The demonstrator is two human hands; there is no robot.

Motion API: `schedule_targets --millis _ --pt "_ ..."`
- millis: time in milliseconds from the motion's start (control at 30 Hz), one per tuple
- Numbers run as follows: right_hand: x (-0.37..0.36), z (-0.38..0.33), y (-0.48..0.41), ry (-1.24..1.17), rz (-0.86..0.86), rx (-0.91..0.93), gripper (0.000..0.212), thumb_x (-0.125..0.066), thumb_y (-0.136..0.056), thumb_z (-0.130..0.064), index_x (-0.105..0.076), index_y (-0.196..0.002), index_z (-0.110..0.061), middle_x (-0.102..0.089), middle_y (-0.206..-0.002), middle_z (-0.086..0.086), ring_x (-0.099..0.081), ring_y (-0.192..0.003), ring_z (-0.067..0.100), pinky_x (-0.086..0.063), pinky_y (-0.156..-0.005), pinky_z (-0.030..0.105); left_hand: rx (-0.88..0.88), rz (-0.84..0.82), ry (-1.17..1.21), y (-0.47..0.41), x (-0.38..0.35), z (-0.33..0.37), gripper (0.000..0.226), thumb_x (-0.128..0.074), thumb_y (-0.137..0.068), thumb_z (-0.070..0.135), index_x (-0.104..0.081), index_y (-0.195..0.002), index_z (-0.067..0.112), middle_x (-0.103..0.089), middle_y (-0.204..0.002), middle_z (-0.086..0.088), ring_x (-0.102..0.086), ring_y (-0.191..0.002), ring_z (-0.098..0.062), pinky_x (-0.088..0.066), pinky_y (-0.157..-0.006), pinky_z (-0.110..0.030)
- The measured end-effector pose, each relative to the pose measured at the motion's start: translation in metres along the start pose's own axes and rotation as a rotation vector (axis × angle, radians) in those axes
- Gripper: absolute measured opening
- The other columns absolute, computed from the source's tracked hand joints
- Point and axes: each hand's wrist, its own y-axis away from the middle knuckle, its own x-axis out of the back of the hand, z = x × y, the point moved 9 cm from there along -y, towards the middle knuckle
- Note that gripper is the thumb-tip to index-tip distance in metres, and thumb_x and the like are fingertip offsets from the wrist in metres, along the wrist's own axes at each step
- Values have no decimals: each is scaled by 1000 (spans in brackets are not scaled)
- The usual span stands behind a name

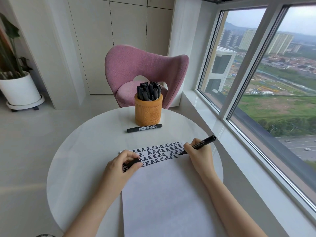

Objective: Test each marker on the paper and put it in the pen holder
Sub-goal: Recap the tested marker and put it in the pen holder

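Note:
A white sheet of paper point(167, 194) lies on the round white table point(82, 151), its top strip filled with rows of black marks. My right hand point(196, 153) grips an uncapped black marker point(203, 142), tip down on the paper's right edge. My left hand point(121, 165) rests on the paper's upper left and pinches a black cap point(132, 163). A second, capped black marker point(144, 128) lies on the table just in front of the wooden pen holder point(148, 112), which stands upright and holds several black markers.
A pink chair point(145, 69) stands behind the table. A window sill and large window point(256, 100) run along the right. A white plant pot point(19, 89) on a wheeled base sits on the floor at far left.

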Motion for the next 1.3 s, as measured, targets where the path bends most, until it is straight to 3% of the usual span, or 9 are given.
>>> schedule_targets --millis 367,567,767,900,1133,1300 --pt "3 0 0 -49 20 5 27 -57 -78 -2 -37 -61 -9 -32 -52 0 -23 -46 10 -19 -43 17 5 3 10 0 0 0 16 -72 -79 13 -61 -84 23 -65 -90 26 -60 -76 10 -38 -68 -2" --pt "2 0 -1 -12 16 12 25 -58 -79 -4 -40 -62 -8 -33 -54 2 -24 -46 10 -20 -45 21 -15 11 -6 1 1 4 14 -72 -79 12 -62 -85 20 -63 -92 27 -53 -60 14 -36 -63 -2" --pt "4 1 -1 -36 32 14 33 -58 -79 -2 -34 -60 -12 -28 -52 -2 -21 -45 8 -16 -42 17 4 5 -2 0 0 -1 19 -73 -79 14 -60 -82 27 -64 -90 27 -57 -71 12 -37 -66 -3" --pt "3 0 0 -50 19 19 29 -59 -80 -3 -39 -60 -8 -31 -50 -3 -23 -43 8 -18 -42 17 -18 13 -13 1 0 3 15 -72 -79 13 -61 -83 22 -63 -91 26 -50 -55 14 -35 -61 -2" --pt "0 -1 0 -15 -8 26 30 -59 -80 -5 -39 -59 -10 -32 -49 -5 -25 -42 6 -19 -41 16 -6 6 -13 -1 0 -4 17 -73 -78 15 -61 -83 26 -65 -92 25 -60 -78 9 -39 -68 -3" --pt "-1 -1 0 -5 -12 28 31 -59 -80 -5 -36 -60 -10 -30 -52 -2 -23 -43 7 -18 -43 16 -5 4 -12 0 0 -3 16 -73 -79 15 -61 -84 26 -66 -90 25 -60 -78 8 -39 -69 -4"
